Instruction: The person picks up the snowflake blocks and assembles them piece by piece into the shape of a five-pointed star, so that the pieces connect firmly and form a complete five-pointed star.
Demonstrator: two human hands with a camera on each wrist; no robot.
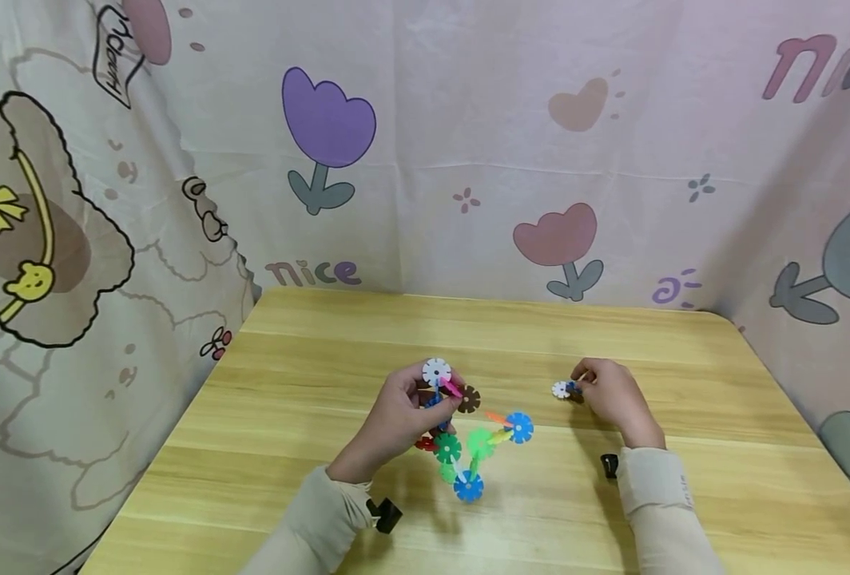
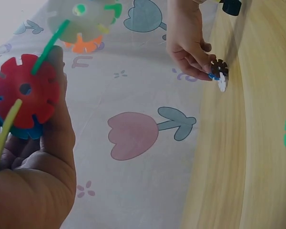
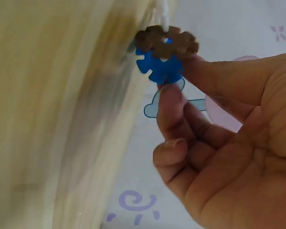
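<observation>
My left hand (image 1: 403, 411) grips a linked cluster of notched plastic snowflake discs in the head view. The cluster includes a white disc (image 1: 436, 372), a brown disc (image 1: 471, 398), a dark green disc (image 1: 447, 449) and blue discs, one of them (image 1: 469, 485) low in front. In the left wrist view a red disc (image 2: 26, 90) sits against the left fingers. Off to the right, my right hand (image 1: 615, 395) pinches a small joined piece just above the table. The right wrist view shows its blue disc (image 3: 159, 67) between thumb and finger, with a brown disc (image 3: 167, 42) and a white disc (image 3: 163, 14) attached.
The wooden table (image 1: 310, 335) runs back to a printed curtain (image 1: 454, 239), which also hangs along both sides. A black wrist device (image 1: 389, 515) sits by the left cuff and another (image 1: 609, 465) by the right.
</observation>
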